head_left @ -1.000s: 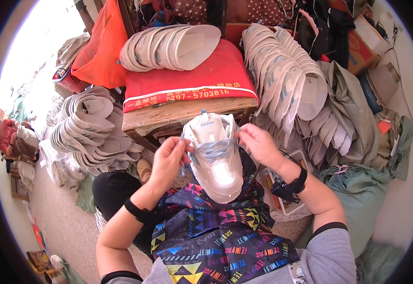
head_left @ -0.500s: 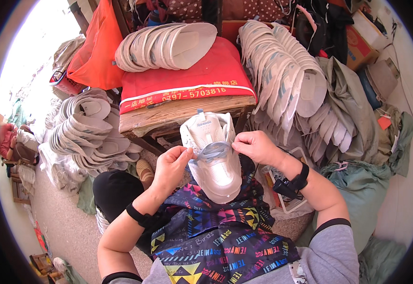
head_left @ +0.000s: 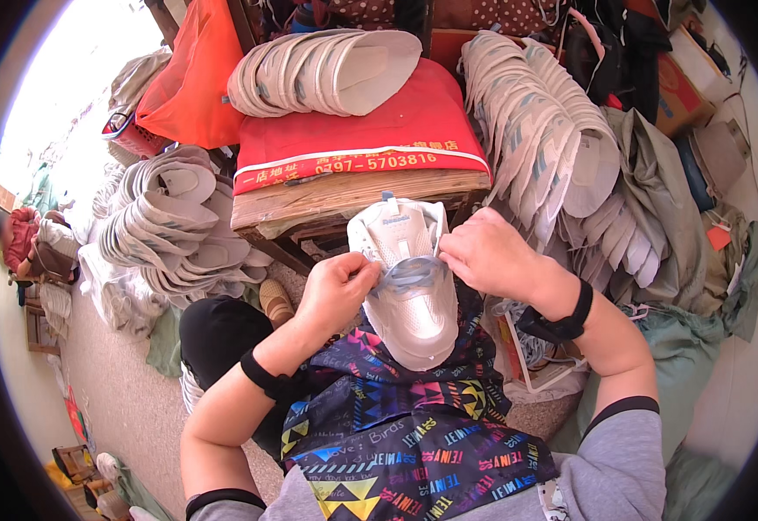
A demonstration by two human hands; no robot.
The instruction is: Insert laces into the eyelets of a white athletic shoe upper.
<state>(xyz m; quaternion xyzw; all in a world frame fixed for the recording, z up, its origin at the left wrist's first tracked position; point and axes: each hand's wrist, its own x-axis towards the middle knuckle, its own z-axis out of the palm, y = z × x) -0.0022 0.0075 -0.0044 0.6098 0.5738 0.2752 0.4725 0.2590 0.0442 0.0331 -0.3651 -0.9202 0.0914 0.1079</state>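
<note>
"Item and place?"
"White shoe (head_left: pixel 412 326), one, above patterned apron (head_left: pixel 474 425), before wooden table (head_left: pixel 344 200). Left hand (head_left: pixel 337 291) and right hand (head_left: pixel 493 256): each pinching at blue lace (head_left: pixel 412 275)."
"Handling?"
"Probably light, soft-sided, easily creased; hold by the sides"

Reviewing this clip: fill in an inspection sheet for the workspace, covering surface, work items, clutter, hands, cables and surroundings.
Surface: wooden table under a red cover
Work items: white shoe upper, toe toward the wearer, with blue-grey lace across it
Clutter: nested uppers on the cover; more piled left and right; white-rimmed tray beneath the right forearm
Hands: left hand and right hand at opposite sides of the lace, fingers closed, apparently pinching it
Cables: nothing seen near the hands
Surroundings: orange-red bag; green sack; another person at far left
</note>
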